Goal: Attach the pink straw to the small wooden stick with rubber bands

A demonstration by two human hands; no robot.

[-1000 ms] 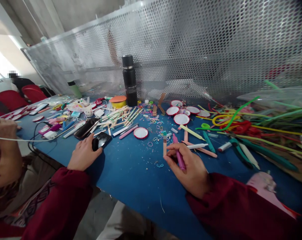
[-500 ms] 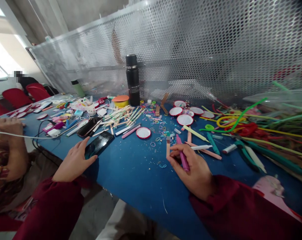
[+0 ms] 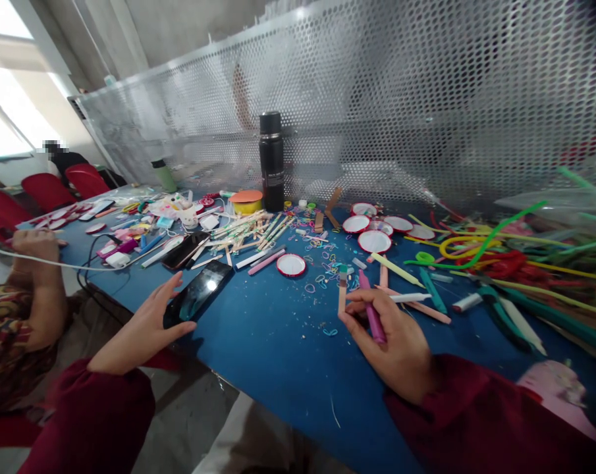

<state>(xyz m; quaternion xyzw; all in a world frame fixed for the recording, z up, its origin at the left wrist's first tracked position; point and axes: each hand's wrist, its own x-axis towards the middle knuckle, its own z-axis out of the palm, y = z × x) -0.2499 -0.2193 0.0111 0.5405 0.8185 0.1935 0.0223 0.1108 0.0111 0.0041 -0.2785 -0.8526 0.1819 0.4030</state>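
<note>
My left hand (image 3: pixel 142 326) is open, thumb and fingers spread around the near left end of a black smartphone (image 3: pixel 201 289) lying on the blue table (image 3: pixel 258 336); I cannot tell whether it touches the phone. My right hand (image 3: pixel 394 339) pinches a flat wooden craft stick (image 3: pixel 342 299) upright between thumb and fingertips. Coloured bands mark the stick's top end. A purple marker (image 3: pixel 375 321) is also held in this hand, slanting across the fingers. Just beyond are a white marker (image 3: pixel 411 298), a pale yellow marker (image 3: pixel 399 270) and small loose rubber bands (image 3: pixel 330 332).
A black bottle (image 3: pixel 272 164) stands by the perforated metal screen (image 3: pixel 357 118). Wooden sticks (image 3: pixel 248 230) and round white lids with red rims (image 3: pixel 291 264) lie about. Green-handled pliers (image 3: pixel 505 319) and coloured pipe cleaners (image 3: pixel 475 247) are at right. Another person's hand (image 3: pixel 35 243) is at left.
My left hand has drawn back slightly left, uncovering more of the phone. My right hand keeps the stick and purple marker in much the same pose. The whole view has shifted a little.
</note>
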